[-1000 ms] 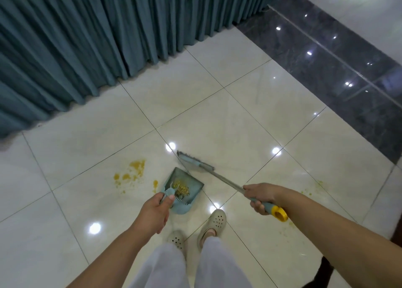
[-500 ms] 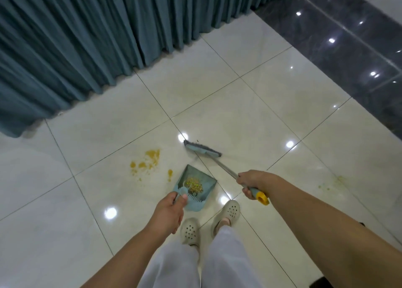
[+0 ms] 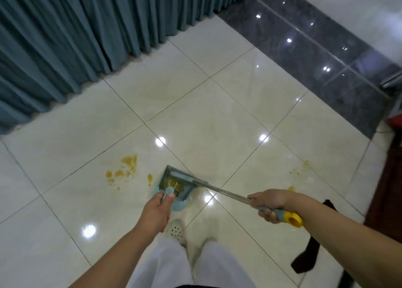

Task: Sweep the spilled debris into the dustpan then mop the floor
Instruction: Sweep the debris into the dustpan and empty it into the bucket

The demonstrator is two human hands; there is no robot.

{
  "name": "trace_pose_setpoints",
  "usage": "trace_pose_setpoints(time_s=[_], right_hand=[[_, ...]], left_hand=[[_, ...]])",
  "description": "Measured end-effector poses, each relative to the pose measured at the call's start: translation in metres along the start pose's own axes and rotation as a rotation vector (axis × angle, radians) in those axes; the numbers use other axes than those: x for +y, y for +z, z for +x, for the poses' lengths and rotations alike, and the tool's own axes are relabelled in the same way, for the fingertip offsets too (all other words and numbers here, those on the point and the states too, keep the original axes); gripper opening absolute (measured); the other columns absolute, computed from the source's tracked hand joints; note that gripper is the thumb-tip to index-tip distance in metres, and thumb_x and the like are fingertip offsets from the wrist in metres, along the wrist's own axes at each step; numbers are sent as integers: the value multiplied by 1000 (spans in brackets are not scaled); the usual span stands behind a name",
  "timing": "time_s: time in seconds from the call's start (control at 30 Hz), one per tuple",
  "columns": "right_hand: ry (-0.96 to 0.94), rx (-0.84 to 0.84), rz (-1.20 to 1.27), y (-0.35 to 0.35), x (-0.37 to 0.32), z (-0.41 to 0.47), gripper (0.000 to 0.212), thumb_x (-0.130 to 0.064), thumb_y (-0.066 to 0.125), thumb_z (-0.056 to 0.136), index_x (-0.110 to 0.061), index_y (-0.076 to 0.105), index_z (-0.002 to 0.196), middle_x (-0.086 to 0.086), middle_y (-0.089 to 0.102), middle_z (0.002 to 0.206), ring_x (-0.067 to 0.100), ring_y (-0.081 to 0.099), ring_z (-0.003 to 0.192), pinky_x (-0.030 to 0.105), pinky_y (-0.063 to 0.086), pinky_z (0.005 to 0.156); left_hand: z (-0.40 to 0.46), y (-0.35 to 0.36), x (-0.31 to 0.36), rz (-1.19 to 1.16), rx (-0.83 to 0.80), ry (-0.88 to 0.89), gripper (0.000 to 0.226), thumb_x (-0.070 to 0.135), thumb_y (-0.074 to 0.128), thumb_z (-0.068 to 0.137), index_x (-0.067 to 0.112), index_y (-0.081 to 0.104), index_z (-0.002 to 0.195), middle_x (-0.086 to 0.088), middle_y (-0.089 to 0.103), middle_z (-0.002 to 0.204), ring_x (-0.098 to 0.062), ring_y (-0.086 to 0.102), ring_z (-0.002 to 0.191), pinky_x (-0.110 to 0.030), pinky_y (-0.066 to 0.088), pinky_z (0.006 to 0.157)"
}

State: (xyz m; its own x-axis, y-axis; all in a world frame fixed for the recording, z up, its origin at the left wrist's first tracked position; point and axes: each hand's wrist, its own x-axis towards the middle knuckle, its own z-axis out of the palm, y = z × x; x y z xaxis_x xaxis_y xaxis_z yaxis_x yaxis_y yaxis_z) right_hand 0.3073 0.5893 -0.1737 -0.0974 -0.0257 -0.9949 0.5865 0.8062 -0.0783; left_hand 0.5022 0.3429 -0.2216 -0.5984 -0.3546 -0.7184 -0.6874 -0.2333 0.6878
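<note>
Teal plastic dustpan (image 3: 171,190) gripped by left hand (image 3: 156,211); right hand (image 3: 268,204) holds metal-handled broom (image 3: 217,190). Keep pan lip flat; yellow crumbs (image 3: 124,171) remain at 9 o'clock.

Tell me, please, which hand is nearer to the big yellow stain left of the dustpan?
Left. The left hand holds the dustpan handle, just right of the stain. The right hand holds the broom much farther right.

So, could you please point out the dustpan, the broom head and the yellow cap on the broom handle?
dustpan (image 3: 177,205): head view, rounded rear rim.
broom head (image 3: 181,176): head view, middle of its blue bar.
yellow cap (image 3: 294,218): head view, end of the handle.
</note>
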Motion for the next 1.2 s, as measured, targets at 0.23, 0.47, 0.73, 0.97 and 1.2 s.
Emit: trace_pose_setpoints(time_s=[0.23, 0.47, 0.73, 0.97, 1.2], right_hand=[[-53, 72, 153, -8, -4, 29, 11, -13, 42, 99, -18, 49, 106, 4, 37, 39, 10, 31, 27, 11, 30, 30], [6, 66, 108, 11, 27, 62, 11, -16, 45, 97, -11, 46, 86, 4, 42, 35, 11, 35, 26, 11, 33, 31], [-20, -2, 67, 13, 115, 23, 48, -10, 43, 93, -10, 39, 140, 3, 40, 43, 10, 33, 30, 11, 30, 33], [-91, 74, 227, 16, 164, 12, 32, -12, 45, 96, -16, 51, 127, 3, 43, 39, 10, 34, 28, 11, 31, 33], [-136, 84, 495, 17, 178, 26, 12, -12, 47, 96, -9, 47, 85, 5, 41, 37, 10, 34, 25, 11, 33, 29]], left_hand=[[-16, 11, -7, 6, 13, 30, 29, 34, 46, 98, 9, 50, 83, -4, 40, 50, -9, 32, 32, -19, 27, 34], [-25, 31, -20, 39, 71, 5, 30, 32, 44, 98, 8, 49, 82, -5, 42, 52, -8, 33, 29, -17, 26, 32], [-45, 46, -37, 79, 106, 33, 33, 34, 42, 99, 8, 51, 81, -7, 46, 55, -15, 37, 39, -20, 30, 34], [-71, 48, -58, 97, 89, 68, 36, 39, 45, 97, 7, 48, 79, 1, 45, 44, -11, 33, 32, -18, 27, 33], [-97, 34, -87, 147, 74, 62, 39, 43, 46, 95, 9, 48, 77, 4, 44, 41, -10, 32, 32, -19, 27, 34]])
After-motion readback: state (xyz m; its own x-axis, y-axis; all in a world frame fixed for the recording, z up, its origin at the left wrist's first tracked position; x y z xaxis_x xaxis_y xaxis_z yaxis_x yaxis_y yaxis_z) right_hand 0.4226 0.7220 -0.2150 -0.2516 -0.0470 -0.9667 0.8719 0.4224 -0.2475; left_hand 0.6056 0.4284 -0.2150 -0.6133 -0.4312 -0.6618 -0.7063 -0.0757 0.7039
